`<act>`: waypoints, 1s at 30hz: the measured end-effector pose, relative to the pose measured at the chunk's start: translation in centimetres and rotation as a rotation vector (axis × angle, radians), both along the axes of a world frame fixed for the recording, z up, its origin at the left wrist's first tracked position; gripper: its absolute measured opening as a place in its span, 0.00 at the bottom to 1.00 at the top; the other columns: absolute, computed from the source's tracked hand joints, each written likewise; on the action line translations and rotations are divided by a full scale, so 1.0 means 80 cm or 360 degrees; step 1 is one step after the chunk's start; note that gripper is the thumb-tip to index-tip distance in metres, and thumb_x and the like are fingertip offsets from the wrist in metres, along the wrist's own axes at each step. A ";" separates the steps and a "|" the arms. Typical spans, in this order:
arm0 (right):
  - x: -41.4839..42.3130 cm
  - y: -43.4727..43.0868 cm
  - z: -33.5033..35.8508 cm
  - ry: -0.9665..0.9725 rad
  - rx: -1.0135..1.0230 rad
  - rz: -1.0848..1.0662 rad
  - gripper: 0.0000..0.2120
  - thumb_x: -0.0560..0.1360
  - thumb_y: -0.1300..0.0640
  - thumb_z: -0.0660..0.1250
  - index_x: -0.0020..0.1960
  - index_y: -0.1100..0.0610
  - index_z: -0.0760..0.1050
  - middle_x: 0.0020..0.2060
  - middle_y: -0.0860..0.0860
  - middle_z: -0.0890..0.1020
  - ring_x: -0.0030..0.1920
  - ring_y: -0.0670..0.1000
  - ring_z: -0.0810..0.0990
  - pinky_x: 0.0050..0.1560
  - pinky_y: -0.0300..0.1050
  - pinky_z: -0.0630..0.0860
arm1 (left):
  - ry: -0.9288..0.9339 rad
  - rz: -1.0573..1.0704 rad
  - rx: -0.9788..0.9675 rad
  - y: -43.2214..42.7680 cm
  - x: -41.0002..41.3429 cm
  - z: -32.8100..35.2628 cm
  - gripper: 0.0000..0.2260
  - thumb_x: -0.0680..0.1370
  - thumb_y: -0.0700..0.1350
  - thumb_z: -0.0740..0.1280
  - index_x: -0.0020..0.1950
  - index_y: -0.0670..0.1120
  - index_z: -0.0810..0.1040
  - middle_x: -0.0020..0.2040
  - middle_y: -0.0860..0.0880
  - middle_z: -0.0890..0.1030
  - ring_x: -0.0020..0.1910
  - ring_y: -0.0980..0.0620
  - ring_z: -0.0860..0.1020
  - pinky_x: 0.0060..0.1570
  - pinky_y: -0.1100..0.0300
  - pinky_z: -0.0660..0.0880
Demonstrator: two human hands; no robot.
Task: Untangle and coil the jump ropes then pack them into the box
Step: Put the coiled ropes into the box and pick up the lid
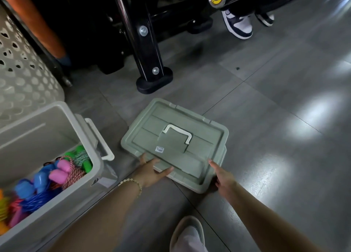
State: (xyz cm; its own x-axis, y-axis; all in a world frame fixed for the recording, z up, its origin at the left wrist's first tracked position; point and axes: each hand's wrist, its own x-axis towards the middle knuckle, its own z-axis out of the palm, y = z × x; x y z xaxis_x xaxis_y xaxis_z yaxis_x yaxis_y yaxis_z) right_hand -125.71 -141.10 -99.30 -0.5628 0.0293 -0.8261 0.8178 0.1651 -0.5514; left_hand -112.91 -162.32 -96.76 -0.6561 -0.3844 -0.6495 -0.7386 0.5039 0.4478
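Note:
A grey-green box lid [176, 137] with a white handle [177, 133] lies on the floor tiles. My left hand [152, 171] grips its near left edge, thumb on top. At the near right corner, my right hand [222, 175] holds the lid with one finger on top and the others curled round the rim. To the left stands the open pale box [89, 151]. Inside it lie coiled jump ropes [57, 174] with green, pink and blue handles.
A perforated white basket [24, 77] stands behind the box. Black gym-machine legs [153, 69] rise beyond the lid. Another person's shoes [239, 24] are at the back right. My own shoe [188, 234] is near the bottom edge. Grey floor tiles stretch to the right.

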 end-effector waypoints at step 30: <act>0.064 -0.043 0.348 0.0569 -0.0792 0.0603 0.15 0.74 0.53 0.68 0.58 0.60 0.77 0.49 0.56 0.84 0.46 0.53 0.84 0.37 0.45 0.81 | 0.0832 0.0979 -0.0326 -0.142 0.180 0.336 0.37 0.74 0.57 0.69 0.73 0.40 0.56 0.67 0.41 0.69 0.64 0.42 0.71 0.59 0.53 0.70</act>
